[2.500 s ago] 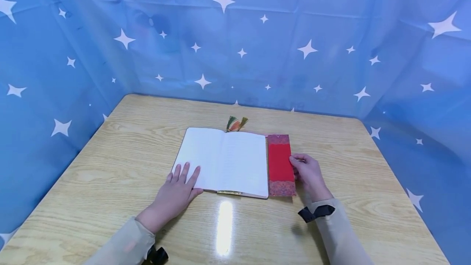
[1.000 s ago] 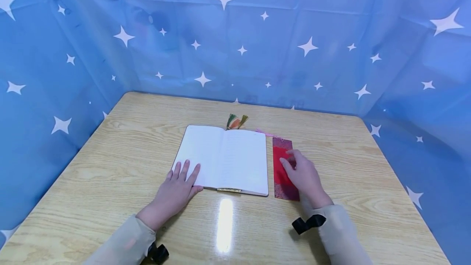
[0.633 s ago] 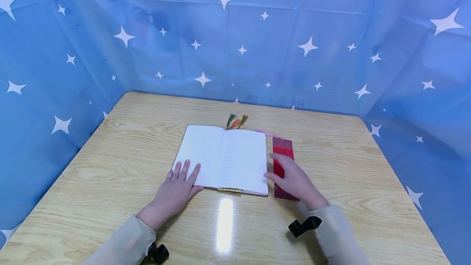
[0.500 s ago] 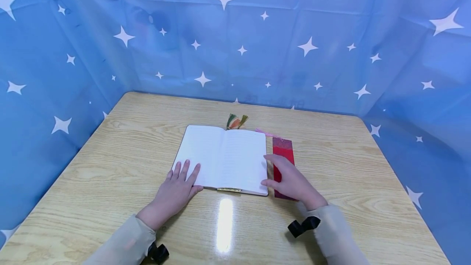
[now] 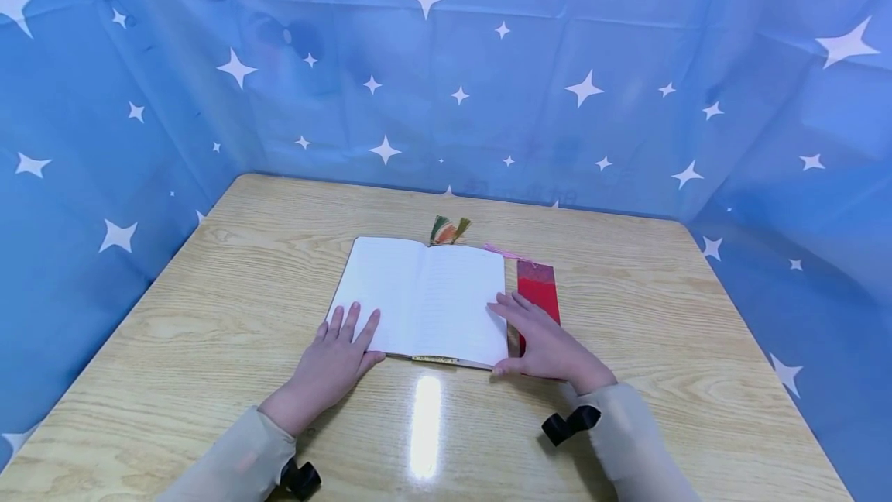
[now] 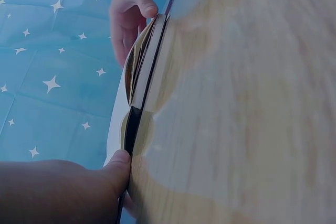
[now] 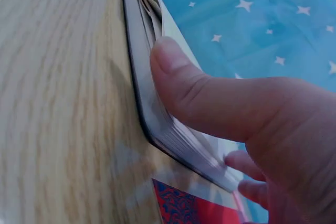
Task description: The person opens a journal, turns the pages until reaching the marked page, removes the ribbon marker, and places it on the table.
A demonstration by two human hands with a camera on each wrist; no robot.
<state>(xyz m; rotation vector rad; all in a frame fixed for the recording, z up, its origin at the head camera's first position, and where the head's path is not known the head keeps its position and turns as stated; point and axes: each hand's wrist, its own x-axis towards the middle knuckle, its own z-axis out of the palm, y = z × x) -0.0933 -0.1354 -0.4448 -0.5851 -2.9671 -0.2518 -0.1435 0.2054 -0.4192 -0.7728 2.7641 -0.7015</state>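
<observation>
An open notebook (image 5: 453, 308) with white lined pages and a dark cover lies on the table. My left hand (image 5: 331, 370) rests flat on its lower left page, fingers spread, thumb at the near edge (image 6: 119, 163). Over the lower right corner lies my right hand (image 5: 543, 343), its fingertips on the page. In the right wrist view the right thumb (image 7: 184, 77) is against the near page edges. A red bookmark (image 5: 538, 289) with patterned ends lies just right of the notebook, partly hidden under that hand.
Green and orange tassels (image 5: 446, 232) stick out past the notebook's far edge, and a yellow patterned strip (image 5: 435, 359) shows at its near edge. A pink tassel (image 5: 505, 252) trails from the red bookmark. Behind the wooden table (image 5: 244, 269) hangs a blue star-printed cloth (image 5: 488, 60).
My right hand drew the red bookmark clear of the notebook's right side, let it go on the table, then moved left onto the right page's corner. The left hand stays put.
</observation>
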